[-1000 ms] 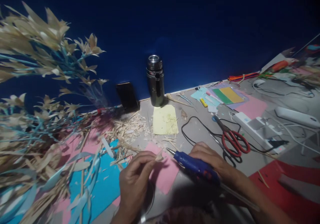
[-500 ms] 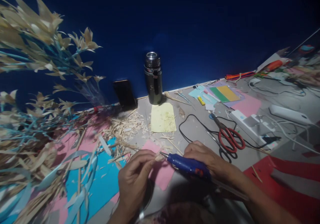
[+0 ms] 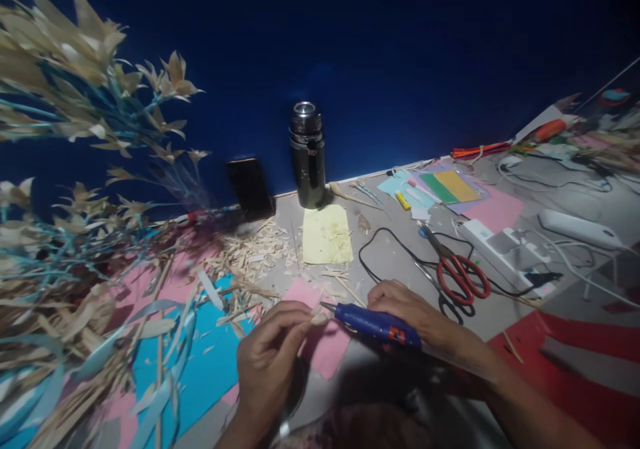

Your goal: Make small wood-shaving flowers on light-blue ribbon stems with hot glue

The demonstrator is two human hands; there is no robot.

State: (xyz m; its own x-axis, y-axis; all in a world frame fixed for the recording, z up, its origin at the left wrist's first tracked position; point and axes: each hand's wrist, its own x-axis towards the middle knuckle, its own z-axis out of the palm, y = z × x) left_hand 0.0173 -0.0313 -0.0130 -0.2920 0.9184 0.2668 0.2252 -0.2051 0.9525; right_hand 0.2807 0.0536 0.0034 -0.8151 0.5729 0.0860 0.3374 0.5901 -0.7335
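My left hand [image 3: 274,350] pinches a small pale piece [image 3: 319,318], like dried husk or a petal, between thumb and fingertips. In my right hand [image 3: 407,312] is a blue hot glue gun [image 3: 377,326], its metal nozzle pointing left. The nozzle tip is right at the pale piece; whether they touch I cannot tell. Beneath both lies a sheet of pink paper [image 3: 326,354] on the grey table. A square of yellow paper [image 3: 327,235] with yellowish residue lies farther back.
Behind stand a dark thermos [image 3: 307,159] and a phone [image 3: 250,187]. Red-handled scissors [image 3: 463,279] and a white power strip [image 3: 505,255] with cables lie right, near a red sheet [image 3: 575,362]. Husk flowers [image 3: 100,89], scraps [image 3: 255,249] and blue paper [image 3: 210,362] fill the left.
The glue gun has rolled slightly in my right hand, showing more of its orange-red marking. Both hands otherwise stay almost where they were.
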